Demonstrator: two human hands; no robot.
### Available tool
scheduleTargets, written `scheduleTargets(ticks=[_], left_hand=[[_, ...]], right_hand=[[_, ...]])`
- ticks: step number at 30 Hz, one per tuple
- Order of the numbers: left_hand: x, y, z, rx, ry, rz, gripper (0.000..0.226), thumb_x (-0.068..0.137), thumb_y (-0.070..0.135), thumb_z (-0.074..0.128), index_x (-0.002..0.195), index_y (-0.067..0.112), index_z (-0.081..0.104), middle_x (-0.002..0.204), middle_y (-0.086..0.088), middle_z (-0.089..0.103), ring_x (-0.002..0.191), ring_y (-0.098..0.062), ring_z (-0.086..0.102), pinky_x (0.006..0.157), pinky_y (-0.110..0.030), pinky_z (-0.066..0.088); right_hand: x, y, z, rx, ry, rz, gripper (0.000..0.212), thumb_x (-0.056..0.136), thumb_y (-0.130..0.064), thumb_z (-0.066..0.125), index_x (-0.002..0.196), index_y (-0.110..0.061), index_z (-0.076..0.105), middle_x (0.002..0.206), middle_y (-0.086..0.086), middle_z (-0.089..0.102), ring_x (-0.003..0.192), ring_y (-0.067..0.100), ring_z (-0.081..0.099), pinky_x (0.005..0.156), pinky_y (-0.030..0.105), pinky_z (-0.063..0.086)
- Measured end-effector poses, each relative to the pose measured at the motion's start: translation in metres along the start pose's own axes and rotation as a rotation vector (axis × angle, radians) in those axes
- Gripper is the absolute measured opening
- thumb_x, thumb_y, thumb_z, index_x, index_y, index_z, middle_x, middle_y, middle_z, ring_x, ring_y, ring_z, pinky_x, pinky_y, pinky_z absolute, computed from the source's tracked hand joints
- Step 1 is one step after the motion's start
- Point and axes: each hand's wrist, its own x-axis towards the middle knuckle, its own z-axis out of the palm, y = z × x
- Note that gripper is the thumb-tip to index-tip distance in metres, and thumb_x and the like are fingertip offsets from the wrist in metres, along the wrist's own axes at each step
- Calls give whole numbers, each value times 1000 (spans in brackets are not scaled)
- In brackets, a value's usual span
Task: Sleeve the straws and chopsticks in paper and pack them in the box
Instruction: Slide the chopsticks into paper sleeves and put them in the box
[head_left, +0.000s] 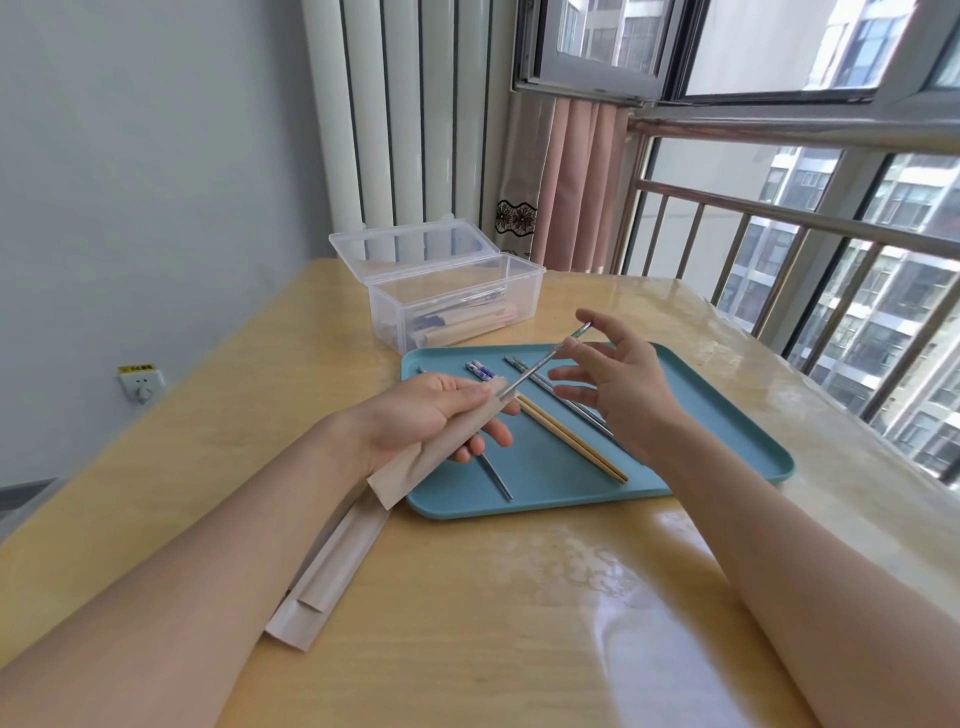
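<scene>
— Over the blue tray (727, 415), what step is this?

— Sleeving. The left hand (431, 415) grips a paper sleeve (441, 447), its mouth pointing toward 1 o'clock, and a metal chopstick (545, 361) sticks out of that mouth, only partly in. The right hand (618, 384) is at the chopstick's far tip with its fingers (571, 374) spread and relaxed; whether a fingertip touches the tip I cannot tell, but nothing is pinched.

— So what does the next move call for?

— I'd judge a push along the chopstick's own line, down toward 7 o'clock, while the left hand keeps the sleeve straight so the paper doesn't buckle. Then it goes to the clear box (441, 306) at 12 o'clock, lid open, with sleeved pieces already lying inside.

— What is left to do?

— On the tray: a wooden pair (576, 441), a patterned pair (475, 370) and more metal ones, one (496, 478) below the left hand. Spare sleeves (322, 577) lie on the surface at 7 o'clock, partly under the left forearm.

— Room to move?

— Open surface at 6 o'clock and between tray and box. The tray's raised rim lies under the hands, and the box's near wall stands close to the tray's far edge, so the carry needs to clear both.
</scene>
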Motion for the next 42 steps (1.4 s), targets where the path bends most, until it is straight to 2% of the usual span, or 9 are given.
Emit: scheduleTargets(ticks=[6,13,22,28,32,35,38,40,42], left_hand=[[-5,4,4,-54,-69,-62,39,108,31,37,124,9,66,103,-14,75,75,-17,71,62,-23,58],[-7,8,6,-96,-50,-75,41,107,32,39,122,4,64,112,-11,75,80,-17,73,63,-22,59],[-6,8,5,-107,-29,-64,41,107,32,38,123,4,64,112,-14,74,83,-20,74,66,-25,61],[-7,9,5,-90,-5,-53,41,108,31,38,122,4,65,110,-14,75,82,-19,74,65,-24,61],[-7,9,4,-79,5,-55,40,108,31,38,122,5,65,109,-13,75,84,-19,74,66,-24,61],[-6,10,4,-106,41,-29,40,107,33,40,120,6,66,107,-13,76,81,-19,74,64,-24,60],[-3,11,0,-186,188,36,39,105,36,44,116,7,68,93,-8,77,69,-15,72,55,-21,56],[1,10,-6,-266,313,63,38,105,35,45,113,7,69,75,-4,71,59,-12,67,50,-20,53],[3,8,-12,-321,398,76,36,105,34,47,110,7,70,69,-3,63,53,-10,60,47,-20,50]], right_hand=[[0,3,-2,161,-18,64,37,94,1,63,129,-9,57,92,19,68,71,21,70,71,31,61],[1,-3,-5,188,-8,92,35,94,7,60,126,-6,59,88,19,69,62,20,65,62,29,60],[-7,-3,5,63,-119,109,22,99,-10,60,121,-8,64,92,20,70,70,24,70,64,31,61],[-10,-3,7,58,-125,114,23,100,-9,58,121,-2,62,87,18,71,68,24,69,64,30,61],[-12,-3,7,46,-144,112,24,100,-10,58,124,-6,63,88,17,72,70,24,69,68,32,62],[-11,-2,8,49,-72,137,26,101,-19,59,125,-10,58,89,16,71,67,23,68,61,31,59],[-17,-3,13,-350,-62,73,27,95,-29,68,108,-5,66,76,13,69,53,17,57,48,27,47],[-28,-1,25,-759,-195,-15,32,85,-39,78,83,-8,72,67,8,71,47,10,51,44,20,40],[-41,4,44,-1040,-320,-83,37,77,-45,82,72,-9,73,65,5,71,49,7,53,46,18,41]])
